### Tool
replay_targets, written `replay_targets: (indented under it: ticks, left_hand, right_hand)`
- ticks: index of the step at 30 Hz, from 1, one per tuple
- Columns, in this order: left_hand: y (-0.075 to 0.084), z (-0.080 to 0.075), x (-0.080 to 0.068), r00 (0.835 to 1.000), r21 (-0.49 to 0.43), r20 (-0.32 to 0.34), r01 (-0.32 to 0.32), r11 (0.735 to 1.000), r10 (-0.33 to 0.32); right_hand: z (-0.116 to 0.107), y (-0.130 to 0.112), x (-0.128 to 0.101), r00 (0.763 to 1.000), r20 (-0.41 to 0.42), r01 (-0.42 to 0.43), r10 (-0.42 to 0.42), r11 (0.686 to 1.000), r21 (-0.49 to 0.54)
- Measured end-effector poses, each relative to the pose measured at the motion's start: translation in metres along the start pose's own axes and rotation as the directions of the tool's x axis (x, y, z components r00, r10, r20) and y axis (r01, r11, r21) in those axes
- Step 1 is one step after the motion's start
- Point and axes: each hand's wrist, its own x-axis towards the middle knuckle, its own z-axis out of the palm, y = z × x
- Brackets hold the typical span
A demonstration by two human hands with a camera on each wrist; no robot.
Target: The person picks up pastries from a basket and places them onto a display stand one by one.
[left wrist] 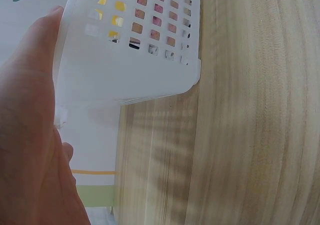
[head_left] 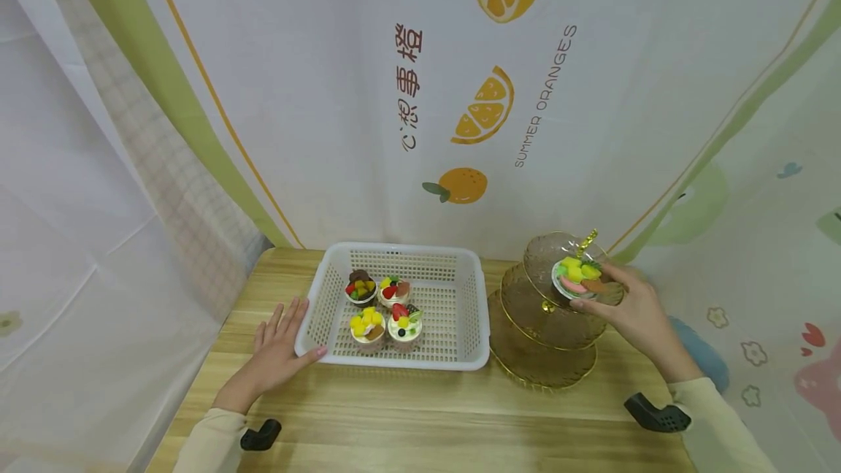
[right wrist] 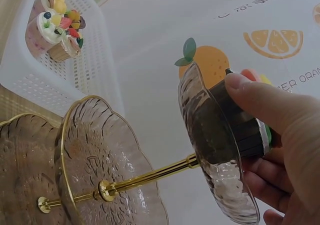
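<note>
Holding a small fruit-topped cupcake (head_left: pixel 578 277), the person's right hand (head_left: pixel 634 312) has its fingers and thumb curled around the cake's dark wrapper at the top tier of a three-tier glass stand (head_left: pixel 548 327). This cupcake carries yellow and green pieces, a pink slice and a brown bit on pale cream; the right wrist view shows the thumb pressed on the dark ridged cup, which sits against the top plate. The stand's plates are smoky, textured glass with gold rims, stacked on a gold centre rod with a gold handle above — widest at the bottom, smallest on top. It stands on the right part of a pale wooden table (head_left: pixel 420 414).

Just left of the stand sits a white perforated plastic basket (head_left: pixel 453 312). Four more cupcakes (head_left: pixel 386 309) stand inside it toward its left half, in two rows of two: the far pair topped with dark chocolate and red berries, the near pair with yellow chunks and with strawberry and green.

The left hand (head_left: pixel 279 349) lies flat on the table at the basket's near-left corner, fingers straight and spread, thumb touching the rim — gripping nothing. Both arms wear cream sleeves.

Behind the table hangs a white cloth backdrop (head_left: pixel 420 93) printed with orange slices and the words "SUMMER ORANGES".
</note>
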Motion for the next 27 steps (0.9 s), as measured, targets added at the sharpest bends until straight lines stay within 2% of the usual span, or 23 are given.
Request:
replay_targets:
  ticks: [11, 16, 21, 24, 27]
  left_hand:
    - [0.000, 0.000, -0.001, 1.000, -0.014, 0.006, 0.005, 1.000, -0.005]
    - [-0.002, 0.001, -0.001, 1.000, -0.021, -0.001, 0.001, 1.000, -0.001]
    - [-0.002, 0.002, -0.002, 1.000, -0.024, -0.005, 0.003, 1.000, -0.003]
    - [-0.002, 0.003, -0.001, 1.000, -0.026, -0.005, 0.003, 1.000, -0.003]
    - [-0.002, 0.003, -0.001, 1.000, -0.025, -0.002, 0.005, 1.000, -0.005]
  right_hand:
    - [-0.002, 0.003, -0.003, 0.998, -0.036, 0.050, -0.050, 0.999, 0.001]
    - [-0.004, 0.008, -0.007, 0.994, -0.075, 0.081, -0.077, 0.995, 0.052]
    - [-0.002, 0.011, -0.025, 0.984, -0.168, 0.088, -0.060, 0.983, 0.160]
    - [0.006, 0.009, -0.042, 0.956, -0.292, 0.096, -0.035, 0.976, 0.198]
    - [0.021, 0.004, -0.058, 0.901, -0.433, 0.143, -0.025, 0.959, 0.244]
